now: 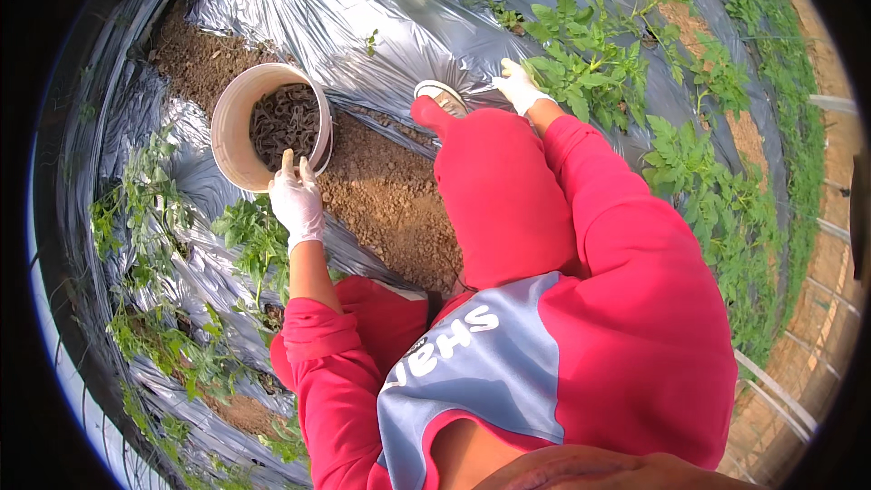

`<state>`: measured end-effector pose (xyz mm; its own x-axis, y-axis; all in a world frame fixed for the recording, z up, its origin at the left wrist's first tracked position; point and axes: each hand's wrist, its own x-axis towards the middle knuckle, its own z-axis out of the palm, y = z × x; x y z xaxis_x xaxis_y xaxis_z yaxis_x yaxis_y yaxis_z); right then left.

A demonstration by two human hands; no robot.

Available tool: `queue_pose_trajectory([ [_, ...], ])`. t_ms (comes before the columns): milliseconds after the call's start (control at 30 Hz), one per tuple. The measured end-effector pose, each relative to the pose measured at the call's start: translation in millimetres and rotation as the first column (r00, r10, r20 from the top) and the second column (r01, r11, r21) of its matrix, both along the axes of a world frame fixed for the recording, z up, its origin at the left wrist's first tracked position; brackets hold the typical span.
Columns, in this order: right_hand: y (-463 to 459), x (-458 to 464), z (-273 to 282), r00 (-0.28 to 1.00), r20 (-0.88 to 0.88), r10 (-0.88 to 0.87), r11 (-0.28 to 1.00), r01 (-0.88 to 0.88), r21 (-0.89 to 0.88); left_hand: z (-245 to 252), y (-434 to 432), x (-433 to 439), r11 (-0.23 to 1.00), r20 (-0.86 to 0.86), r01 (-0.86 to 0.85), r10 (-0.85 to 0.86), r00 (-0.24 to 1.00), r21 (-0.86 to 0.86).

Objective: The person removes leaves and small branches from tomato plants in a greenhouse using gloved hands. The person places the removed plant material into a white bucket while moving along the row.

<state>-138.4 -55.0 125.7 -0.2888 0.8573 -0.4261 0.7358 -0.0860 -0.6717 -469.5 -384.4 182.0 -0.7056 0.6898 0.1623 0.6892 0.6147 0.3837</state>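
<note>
My left hand (pixel 297 207), in a thin white glove, reaches over the near rim of a pale plastic bucket (pixel 228 129). Its fingertips are just inside, above a heap of small dark grey pieces (pixel 284 124) that look like clips. Whether the fingers grip the rim or a piece cannot be told. My right hand (pixel 520 86), also gloved, is low against the silver plastic mulch film (pixel 388 34), beside my shoe (pixel 442 96) and a leafy tomato-like plant (pixel 588 61). Film creases converge near its fingers; whether they pinch the film is unclear.
The bucket stands tilted in view beside a bare soil strip (pixel 388 204) running between the film-covered beds. Leafy plants (pixel 255 238) grow through the film at left, and more (pixel 714 184) stand in rows at right. Pale bars (pixel 776 388) lie along the far right edge.
</note>
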Motion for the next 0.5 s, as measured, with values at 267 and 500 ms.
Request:
queue_pose_trajectory([
  [267, 157, -35, -113, 0.783, -0.073, -0.618, 0.763, 0.620, 0.182, -34, 58, -39, 0.881, 0.307, -0.454, 0.472, 0.827, -0.133],
  [500, 208, 1, -160, 0.856, 0.141, -0.498, 0.860, 0.466, 0.210, -42, 53, -43, 0.910, 0.379, -0.399, 0.331, 0.864, 0.115],
])
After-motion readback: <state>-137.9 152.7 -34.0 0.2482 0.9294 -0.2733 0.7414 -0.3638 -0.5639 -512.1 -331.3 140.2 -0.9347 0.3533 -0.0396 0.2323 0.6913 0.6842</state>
